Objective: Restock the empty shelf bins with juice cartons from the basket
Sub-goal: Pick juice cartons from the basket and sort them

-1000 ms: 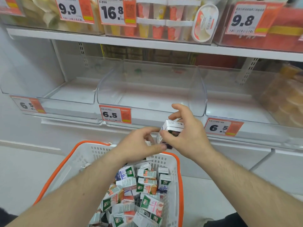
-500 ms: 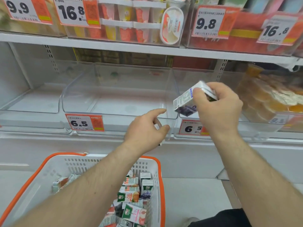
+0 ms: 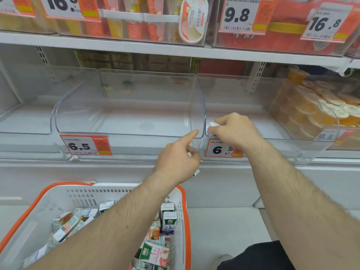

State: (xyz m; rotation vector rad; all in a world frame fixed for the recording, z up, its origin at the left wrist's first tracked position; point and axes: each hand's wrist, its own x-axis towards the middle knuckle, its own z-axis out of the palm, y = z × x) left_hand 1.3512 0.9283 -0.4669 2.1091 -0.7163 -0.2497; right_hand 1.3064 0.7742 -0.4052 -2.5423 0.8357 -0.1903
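My right hand (image 3: pixel 234 131) reaches over the front lip of the right clear bin (image 3: pixel 253 149) and grips a small white juice carton (image 3: pixel 213 124), mostly hidden under the fingers. My left hand (image 3: pixel 178 161) hovers in front of the middle clear bin (image 3: pixel 124 137), index finger stretched toward its front corner, the other fingers curled round a second carton (image 3: pixel 196 172) of which only white edges show. Below, the white basket with an orange rim (image 3: pixel 184 211) holds several juice cartons (image 3: pixel 155 254).
A third clear bin (image 3: pixel 29 129) sits on the left. To the far right a bin holds orange packaged goods (image 3: pixel 315 112). The upper shelf (image 3: pixel 175 49) hangs above with stocked products and price tags. Orange price tags reading 6.5 (image 3: pixel 85 146) mark the bin fronts.
My right hand has lowered the carton from mid-air down into the front of the right bin. My left hand has risen toward the middle bin's corner. The view has shifted right.
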